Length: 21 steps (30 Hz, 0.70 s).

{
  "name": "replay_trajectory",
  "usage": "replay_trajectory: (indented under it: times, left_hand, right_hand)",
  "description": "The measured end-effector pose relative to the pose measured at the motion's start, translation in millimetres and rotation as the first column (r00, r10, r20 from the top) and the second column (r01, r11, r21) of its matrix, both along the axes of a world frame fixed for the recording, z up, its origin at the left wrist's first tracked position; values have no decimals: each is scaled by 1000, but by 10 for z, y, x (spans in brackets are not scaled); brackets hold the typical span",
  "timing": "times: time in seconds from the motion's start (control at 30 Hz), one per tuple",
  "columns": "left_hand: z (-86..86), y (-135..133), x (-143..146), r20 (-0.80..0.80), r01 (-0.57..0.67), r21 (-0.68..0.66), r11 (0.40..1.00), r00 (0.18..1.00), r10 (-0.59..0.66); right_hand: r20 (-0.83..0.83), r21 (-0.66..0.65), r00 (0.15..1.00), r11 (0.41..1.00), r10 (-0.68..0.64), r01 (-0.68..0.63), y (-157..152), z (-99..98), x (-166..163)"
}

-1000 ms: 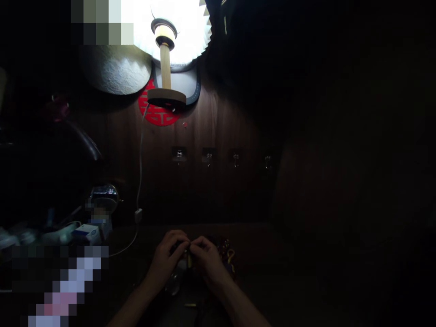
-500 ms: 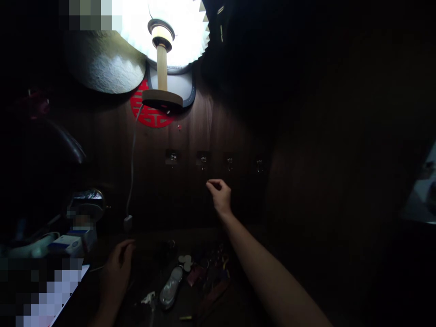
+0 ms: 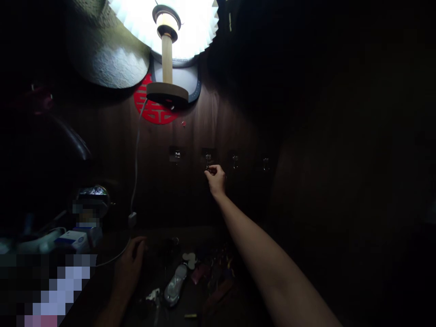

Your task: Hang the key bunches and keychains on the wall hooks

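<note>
My right hand point(image 3: 216, 179) reaches up to the dark wood panel, thumb and forefinger pinched just below a small clear adhesive hook point(image 3: 208, 157). Something small and dark shows at the fingertips, too dim to name. In deep shadow at lower left, my left hand point(image 3: 133, 256) rests low with loosely bent fingers apart and nothing visible in them. Right of it lie a grey, shoe-shaped item point(image 3: 176, 285), a white three-lobed piece point(image 3: 190, 260), a reddish flat tag point(image 3: 200, 274) and a dim heap of small trinkets point(image 3: 221, 272).
A glowing pleated lamp point(image 3: 166, 59) hangs at the top, its white cord point(image 3: 136, 159) running down the panel. More hooks point(image 3: 235, 161) line the panel. A red round paper-cut point(image 3: 160, 111) is behind the lamp. At left stand a round mirror point(image 3: 93, 195) and a small box point(image 3: 73, 240).
My right hand has risen slightly until its pinched fingertips meet the hook's lower end. The left hand stays low in a similar pose. The whole view has shifted a little.
</note>
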State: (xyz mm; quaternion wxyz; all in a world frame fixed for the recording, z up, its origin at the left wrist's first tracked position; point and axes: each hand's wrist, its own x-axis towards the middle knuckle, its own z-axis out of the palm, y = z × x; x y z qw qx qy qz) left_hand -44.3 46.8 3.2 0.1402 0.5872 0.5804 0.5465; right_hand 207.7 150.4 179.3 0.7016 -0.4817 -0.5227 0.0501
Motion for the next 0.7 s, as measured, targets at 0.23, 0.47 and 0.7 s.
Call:
replay_trajectory:
  times: [0.23,0.47,0.7]
  left_hand:
    - [-1,7,-6,-31,-2,11,1000,1000,2]
    - [32,-44,17,-66,2,5,1000,998,-1]
    - [71,-91,52,-108,7,-3,1000,994,-8]
  right_hand:
    - [-71,-15,996,998,61,-62,-92,-323,61]
    - [-148,-79,980,986,134,-147,-433,-1028,184]
    - [-106,-204,978,958,181,-200,-788,-1521,344]
